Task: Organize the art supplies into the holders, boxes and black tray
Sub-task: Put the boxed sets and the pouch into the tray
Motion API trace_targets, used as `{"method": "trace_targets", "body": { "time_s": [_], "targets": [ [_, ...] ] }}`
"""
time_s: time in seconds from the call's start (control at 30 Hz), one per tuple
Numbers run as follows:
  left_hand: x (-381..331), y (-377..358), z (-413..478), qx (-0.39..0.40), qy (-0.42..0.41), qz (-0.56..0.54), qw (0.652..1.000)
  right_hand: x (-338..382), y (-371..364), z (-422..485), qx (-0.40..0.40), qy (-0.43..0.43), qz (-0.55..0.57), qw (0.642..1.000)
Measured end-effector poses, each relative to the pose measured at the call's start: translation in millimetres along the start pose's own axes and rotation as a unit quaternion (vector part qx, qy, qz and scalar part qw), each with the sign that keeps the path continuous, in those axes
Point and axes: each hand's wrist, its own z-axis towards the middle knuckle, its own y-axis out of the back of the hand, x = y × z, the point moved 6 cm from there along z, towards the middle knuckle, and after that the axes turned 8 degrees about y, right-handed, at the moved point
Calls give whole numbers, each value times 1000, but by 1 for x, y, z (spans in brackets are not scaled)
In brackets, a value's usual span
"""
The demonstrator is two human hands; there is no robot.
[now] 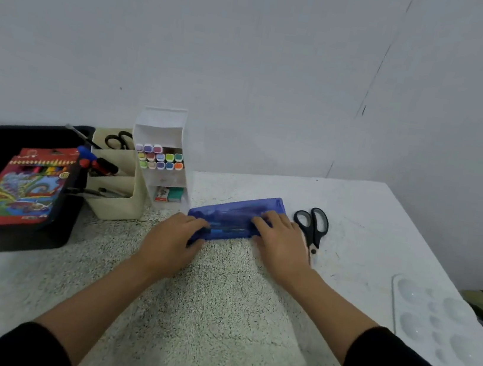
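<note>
A blue pencil box lies on the table, the left hand gripping its left end and the right hand pressing flat on its lid; firm, even pressure should likely close it without sliding.

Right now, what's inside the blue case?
Through the translucent blue case, dark pen-like shapes show, blurred. The left hand grips its left end, the right hand rests on top; contents beneath them are hidden.
</note>
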Motion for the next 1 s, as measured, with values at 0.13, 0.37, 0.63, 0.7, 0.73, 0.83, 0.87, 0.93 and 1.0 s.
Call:
{"method": "trace_targets", "body": {
  "time_s": [0.13,0.37,0.63,0.7,0.73,0.83,0.87,0.93,1.0],
  "targets": [
    [-1,17,-15,-24,7,-6,1000,11,7,4,-57,3,42,997],
    [18,116,-51,-120,16,-50,991,77,47,33,-149,53,150,976],
    [109,239,-104,-163,12,-135,977,222,85,91,-193,196,225,935],
    [141,262,-113,-136,30,-152,979,267,86,110,-198,225,235,925],
    [158,271,-117,-111,40,-146,982,288,85,121,-201,235,234,922],
    [212,289,-126,-65,72,-113,989,343,78,162,-207,248,202,924],
    [230,292,-127,-65,80,-108,989,357,74,177,-211,244,185,928],
    [257,296,-125,-99,87,-88,987,380,63,210,-218,221,150,939],
    [270,298,-118,-148,77,-49,985,396,52,243,-213,183,136,950]
  ]
}}
